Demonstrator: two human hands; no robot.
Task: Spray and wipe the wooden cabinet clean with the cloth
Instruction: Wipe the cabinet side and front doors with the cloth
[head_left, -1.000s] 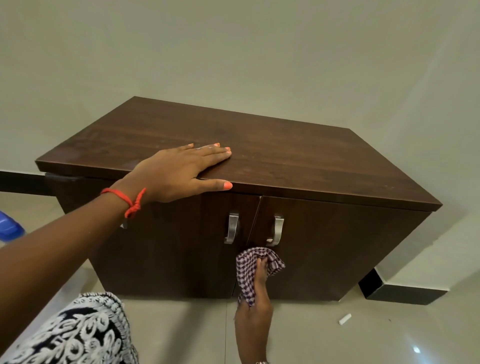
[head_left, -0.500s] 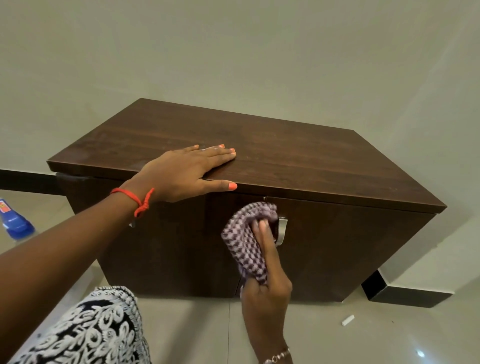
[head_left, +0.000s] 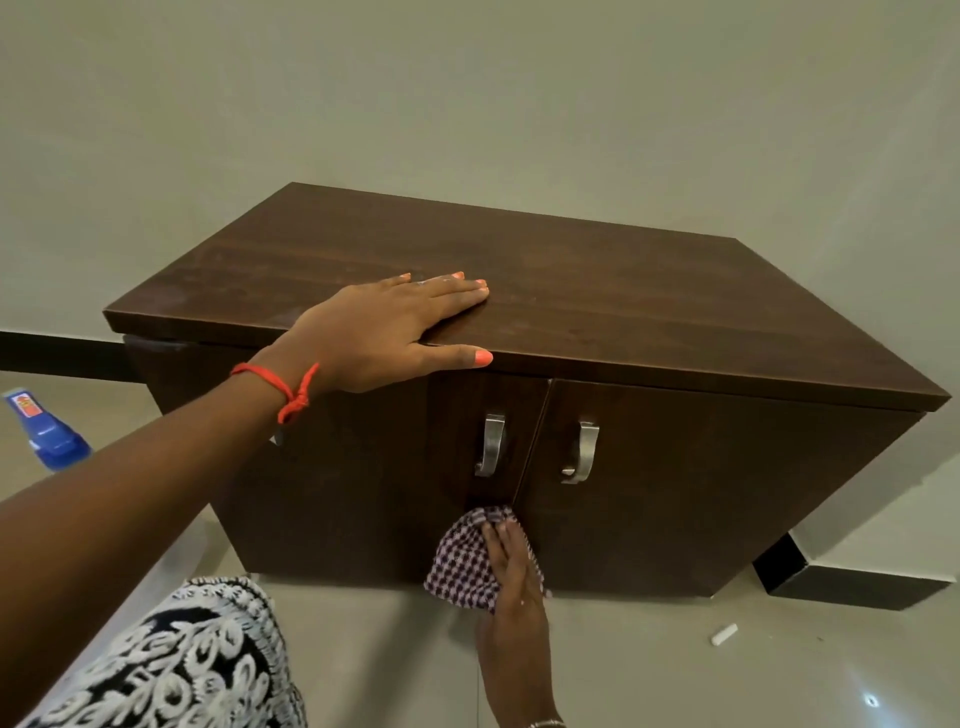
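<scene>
1. Left hand (head_left: 384, 338): it lies flat on the top of the wooden cabinet (head_left: 649, 322), at its front edge. The fingers are straight and slightly fanned. The thumb stretches along the front lip. It holds nothing.
2. A red thread (head_left: 280, 387) is tied round the wrist just behind that hand.
3. Right hand (head_left: 511, 587): it is seen from the back, fingers close together and fairly straight. They press the cloth (head_left: 460, 564) flat against the cabinet front. The thumb is hidden, so I cannot tell whether it hooks the fabric.
4. Cloth: checked purple and white, bunched under the right palm and fingers. It spills out to the left of the hand and shows as a sliver on its right. It touches the cabinet low down, at the seam between the two doors.
5. Two metal handles (head_left: 491, 444) sit above the right fingertips, one on each side of the seam, clear of the cloth.
6. A blue spray bottle (head_left: 49, 436) stands on the floor, well to the left of the left forearm, untouched.
7. A small white scrap (head_left: 723, 635) lies on the floor (head_left: 779, 686), to the right of the right hand and well apart from it.
</scene>
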